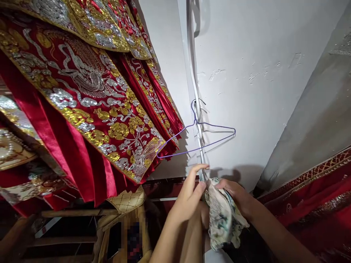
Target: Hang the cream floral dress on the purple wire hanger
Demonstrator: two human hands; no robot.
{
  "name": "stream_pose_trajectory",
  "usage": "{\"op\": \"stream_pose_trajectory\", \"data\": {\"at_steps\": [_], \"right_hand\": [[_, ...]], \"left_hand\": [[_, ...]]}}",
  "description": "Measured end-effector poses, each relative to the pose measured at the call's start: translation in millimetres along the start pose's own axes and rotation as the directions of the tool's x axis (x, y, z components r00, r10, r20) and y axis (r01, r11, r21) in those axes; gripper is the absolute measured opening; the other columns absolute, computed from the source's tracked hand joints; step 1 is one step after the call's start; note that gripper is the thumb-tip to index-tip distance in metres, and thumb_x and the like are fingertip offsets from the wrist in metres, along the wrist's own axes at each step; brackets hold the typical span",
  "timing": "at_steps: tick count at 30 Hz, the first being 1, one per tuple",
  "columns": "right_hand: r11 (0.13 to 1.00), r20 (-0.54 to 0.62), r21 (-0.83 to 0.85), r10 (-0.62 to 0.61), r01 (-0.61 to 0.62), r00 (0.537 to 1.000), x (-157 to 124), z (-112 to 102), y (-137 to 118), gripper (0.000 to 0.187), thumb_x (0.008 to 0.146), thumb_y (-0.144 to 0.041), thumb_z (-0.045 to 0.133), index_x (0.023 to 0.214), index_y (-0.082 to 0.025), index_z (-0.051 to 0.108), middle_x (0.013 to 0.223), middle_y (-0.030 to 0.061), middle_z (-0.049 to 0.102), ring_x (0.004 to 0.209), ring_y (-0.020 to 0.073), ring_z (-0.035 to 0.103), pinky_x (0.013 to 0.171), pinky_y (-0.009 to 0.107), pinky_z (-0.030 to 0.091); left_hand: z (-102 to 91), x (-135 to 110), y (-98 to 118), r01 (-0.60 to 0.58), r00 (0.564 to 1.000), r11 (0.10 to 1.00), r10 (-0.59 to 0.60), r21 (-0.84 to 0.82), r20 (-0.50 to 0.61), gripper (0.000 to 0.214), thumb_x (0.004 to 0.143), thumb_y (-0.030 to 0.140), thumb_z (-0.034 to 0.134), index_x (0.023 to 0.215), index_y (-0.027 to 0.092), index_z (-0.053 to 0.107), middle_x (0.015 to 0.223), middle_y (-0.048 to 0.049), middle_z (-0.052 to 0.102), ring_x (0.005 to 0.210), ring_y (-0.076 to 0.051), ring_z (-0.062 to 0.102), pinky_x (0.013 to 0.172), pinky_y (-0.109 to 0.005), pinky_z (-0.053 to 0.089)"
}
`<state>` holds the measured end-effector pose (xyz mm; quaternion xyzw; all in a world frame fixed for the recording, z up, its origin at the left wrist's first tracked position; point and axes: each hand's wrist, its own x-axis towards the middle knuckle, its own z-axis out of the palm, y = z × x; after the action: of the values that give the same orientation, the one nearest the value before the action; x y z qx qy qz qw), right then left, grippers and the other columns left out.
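Note:
My right hand [233,191] grips a bunched cloth [223,219], crinkled and off-white with green and dark print, which hangs down below my fingers. My left hand [192,186] is beside it with thumb and forefinger apart in a curve. White cables [199,142] run down the wall to that gap; whether the fingers touch them I cannot tell. Above both hands, a thin purple wire hanger [216,126] hangs by its hook, apart from my hands, with no garment on it.
Red garments with gold and silver embroidery [90,91] hang at the left. Below them stands a wooden chair [71,212] with a quilted cream pad [128,200]. The white wall [246,54] is ahead. Red beaded fabric [315,197] lies along the right edge.

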<state>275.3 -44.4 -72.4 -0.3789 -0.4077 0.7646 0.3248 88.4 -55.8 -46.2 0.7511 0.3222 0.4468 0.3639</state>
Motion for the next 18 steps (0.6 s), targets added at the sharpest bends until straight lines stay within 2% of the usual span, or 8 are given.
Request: {"op": "stream_pose_trajectory", "data": {"at_steps": [2, 4, 7, 10, 12, 14, 16, 18], "right_hand": [[0.987, 0.097, -0.140, 0.097, -0.083, 0.991, -9.8, 6.4, -22.1, 0.026, 0.059, -0.038, 0.071, 0.072, -0.017, 0.065, 0.065, -0.0003, 0.060, 0.060, 0.0144, 0.051, 0.061, 0.027, 0.042], [0.924, 0.203, -0.378, 0.142, -0.056, 0.969, -19.8, 5.5, -49.1, 0.022, 0.055, -0.030, 0.076, 0.070, -0.016, 0.066, 0.066, -0.0012, 0.061, 0.060, 0.0131, 0.050, 0.058, 0.025, 0.039], [0.786, 0.163, -0.602, -0.052, 0.141, 0.985, -30.6, -7.3, -90.6, 0.020, 0.061, -0.028, 0.080, 0.064, -0.018, 0.063, 0.064, -0.0010, 0.060, 0.060, 0.0147, 0.051, 0.057, 0.026, 0.040], [0.748, 0.091, -0.620, -0.229, 0.236, 0.969, -31.7, -17.9, -119.4, 0.023, 0.067, -0.030, 0.077, 0.059, -0.019, 0.059, 0.059, -0.0019, 0.055, 0.055, 0.0140, 0.049, 0.053, 0.026, 0.039], [0.774, 0.179, -0.594, -0.138, 0.219, 0.974, -27.0, -13.7, -127.1, 0.018, 0.068, -0.029, 0.074, 0.061, -0.018, 0.062, 0.057, -0.0017, 0.055, 0.053, 0.0133, 0.047, 0.050, 0.025, 0.037], [0.775, 0.323, -0.596, -0.008, 0.210, 0.946, -20.4, 0.1, -126.9, 0.013, 0.067, -0.028, 0.073, 0.063, -0.017, 0.066, 0.057, -0.0011, 0.057, 0.054, 0.0131, 0.048, 0.049, 0.025, 0.037], [0.752, 0.444, -0.615, 0.080, 0.238, 0.893, -14.8, 16.5, -123.2, 0.010, 0.068, -0.026, 0.071, 0.065, -0.017, 0.069, 0.059, -0.0012, 0.058, 0.055, 0.0128, 0.048, 0.050, 0.024, 0.037], [0.730, 0.511, -0.630, 0.133, 0.265, 0.849, -12.4, 25.9, -120.7, 0.009, 0.069, -0.025, 0.069, 0.067, -0.016, 0.070, 0.061, -0.0014, 0.059, 0.057, 0.0126, 0.049, 0.052, 0.024, 0.038]], "left_hand": [[-9.0, 2.8, -15.2, 0.043, 0.976, 0.999, -0.038, -0.017, 0.216, 0.067, 0.103, 0.067, 0.024, 0.118, 0.018, 0.066, 0.115, -0.0123, 0.069, 0.109, -0.026, 0.061, 0.101, -0.037, 0.046], [-15.9, 1.1, -29.9, 0.060, 0.922, 0.996, -0.077, 0.059, 0.379, 0.073, 0.099, 0.073, 0.024, 0.083, 0.017, 0.068, 0.080, -0.0066, 0.066, 0.078, -0.021, 0.059, 0.085, -0.034, 0.049], [-31.7, -9.5, -43.4, 0.075, 0.863, 0.964, -0.191, 0.255, 0.468, 0.060, 0.097, 0.064, 0.049, 0.057, 0.019, 0.053, 0.056, 0.0016, 0.049, 0.059, -0.015, 0.047, 0.081, -0.032, 0.046], [-52.7, -20.1, -39.7, 0.149, 0.898, 0.958, -0.234, 0.244, 0.373, 0.039, 0.097, 0.046, 0.060, 0.068, 0.020, 0.062, 0.074, -0.0026, 0.060, 0.074, -0.018, 0.058, 0.086, -0.031, 0.046], [-61.3, -21.1, -27.9, 0.182, 0.958, 0.977, -0.202, 0.112, 0.202, 0.020, 0.096, 0.039, 0.063, 0.095, 0.021, 0.071, 0.104, -0.0092, 0.068, 0.102, -0.023, 0.064, 0.097, -0.034, 0.046], [-60.8, -16.5, -12.1, 0.172, 0.983, 0.984, -0.168, -0.040, 0.073, 0.034, 0.092, 0.034, 0.070, 0.124, 0.026, 0.067, 0.132, -0.0122, 0.063, 0.127, -0.027, 0.058, 0.111, -0.037, 0.040], [-52.8, -9.2, 2.8, 0.159, 0.986, 0.974, -0.148, -0.161, 0.080, 0.054, 0.087, 0.031, 0.076, 0.138, 0.028, 0.060, 0.141, -0.0121, 0.060, 0.133, -0.028, 0.055, 0.114, -0.038, 0.039], [-43.2, -2.9, 11.8, 0.190, 0.962, 0.964, -0.145, -0.185, 0.230, 0.042, 0.087, 0.034, 0.075, 0.126, 0.023, 0.068, 0.123, -0.0111, 0.068, 0.118, -0.028, 0.063, 0.103, -0.035, 0.047]]}}
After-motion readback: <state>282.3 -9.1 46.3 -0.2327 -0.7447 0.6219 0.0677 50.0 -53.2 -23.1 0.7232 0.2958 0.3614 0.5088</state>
